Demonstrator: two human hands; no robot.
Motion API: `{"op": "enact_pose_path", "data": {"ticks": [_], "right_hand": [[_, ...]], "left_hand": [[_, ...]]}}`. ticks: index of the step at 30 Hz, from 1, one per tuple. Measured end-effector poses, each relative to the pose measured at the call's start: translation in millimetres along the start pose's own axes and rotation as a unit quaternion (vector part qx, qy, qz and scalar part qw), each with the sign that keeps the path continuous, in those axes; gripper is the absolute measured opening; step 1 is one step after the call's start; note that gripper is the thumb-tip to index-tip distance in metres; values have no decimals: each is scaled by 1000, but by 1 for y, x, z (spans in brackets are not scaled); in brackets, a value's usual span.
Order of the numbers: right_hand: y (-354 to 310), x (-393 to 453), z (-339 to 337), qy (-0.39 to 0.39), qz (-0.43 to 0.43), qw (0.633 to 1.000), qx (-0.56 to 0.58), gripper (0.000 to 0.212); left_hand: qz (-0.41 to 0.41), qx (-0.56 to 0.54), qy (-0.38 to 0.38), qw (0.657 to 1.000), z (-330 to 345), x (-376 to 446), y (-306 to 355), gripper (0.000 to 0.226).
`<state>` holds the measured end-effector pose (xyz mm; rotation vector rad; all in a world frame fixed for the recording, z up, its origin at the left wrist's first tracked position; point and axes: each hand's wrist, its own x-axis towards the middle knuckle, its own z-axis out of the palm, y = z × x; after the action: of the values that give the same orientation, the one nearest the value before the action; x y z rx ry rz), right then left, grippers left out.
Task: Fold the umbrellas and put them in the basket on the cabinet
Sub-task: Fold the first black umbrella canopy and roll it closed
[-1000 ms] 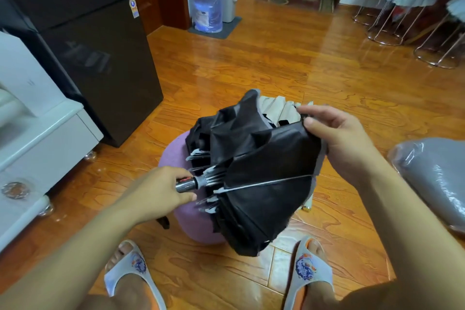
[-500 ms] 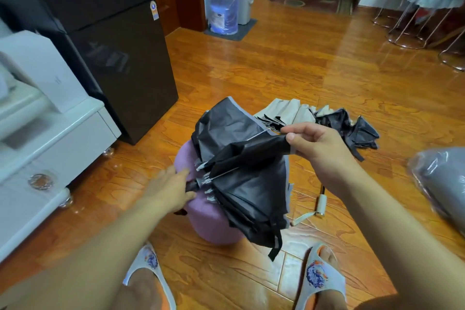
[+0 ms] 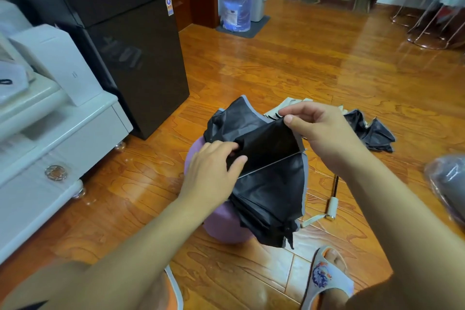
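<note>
I hold a collapsed black umbrella (image 3: 271,184) with a grey rim over a purple stool (image 3: 221,226). My left hand (image 3: 214,168) grips the canopy folds near the shaft, thumb over a silver rib. My right hand (image 3: 319,131) pinches the canopy's upper edge between thumb and fingers. A second umbrella (image 3: 367,131), beige and black, lies unfolded on the floor behind, its handle (image 3: 331,206) pointing toward me. The white cabinet (image 3: 75,138) stands at the left; no basket can be made out on it.
A black fridge (image 3: 130,53) stands left of centre behind the cabinet. A white box (image 3: 63,63) sits on the cabinet top. A water bottle (image 3: 237,0) is at the back, chairs (image 3: 432,20) far right, a plastic-wrapped grey bundle (image 3: 448,184) at the right edge.
My left hand left the umbrella's handle end and now grips the canopy folds higher up. My right hand lifted the canopy edge, spreading a panel. The camera drifted left.
</note>
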<state>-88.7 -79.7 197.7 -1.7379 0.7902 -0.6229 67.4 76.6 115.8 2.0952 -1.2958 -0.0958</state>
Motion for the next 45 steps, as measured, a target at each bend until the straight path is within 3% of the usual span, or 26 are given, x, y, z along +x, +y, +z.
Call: {"op": "enact_pose_path", "data": {"ticks": [4, 8, 12, 18, 24, 30, 33, 37, 41, 45], "right_hand": [[-2, 6, 5, -4, 2, 1000, -21, 13], [0, 8, 9, 3, -7, 1000, -26, 14], [3, 5, 10, 11, -10, 1000, -28, 15], [5, 1, 1, 23, -33, 999, -18, 15], [3, 1, 2, 59, -54, 997, -1, 13], [4, 3, 0, 52, -41, 997, 29, 14], [9, 7, -3, 58, -38, 997, 29, 13], [14, 10, -5, 61, -32, 997, 41, 13], [18, 14, -7, 51, -26, 997, 53, 13], [17, 15, -11, 42, -20, 996, 77, 14]], "left_hand": [[14, -18, 27, 999, -4, 6, -4, 12], [-69, -55, 33, 996, -9, 6, -1, 34], [-82, -73, 23, 994, -10, 3, 0, 40], [-170, -95, -36, 980, -9, -5, -8, 32], [-181, -90, 2, 979, -13, -8, -8, 22], [-221, -225, 0, 949, -14, -14, -2, 13], [-255, -307, 27, 917, -17, -12, 1, 21], [-255, -368, -17, 894, -20, -11, 8, 33], [-168, -404, -83, 895, -22, -13, 13, 57], [-133, -396, -98, 903, -23, -10, 7, 74]]}}
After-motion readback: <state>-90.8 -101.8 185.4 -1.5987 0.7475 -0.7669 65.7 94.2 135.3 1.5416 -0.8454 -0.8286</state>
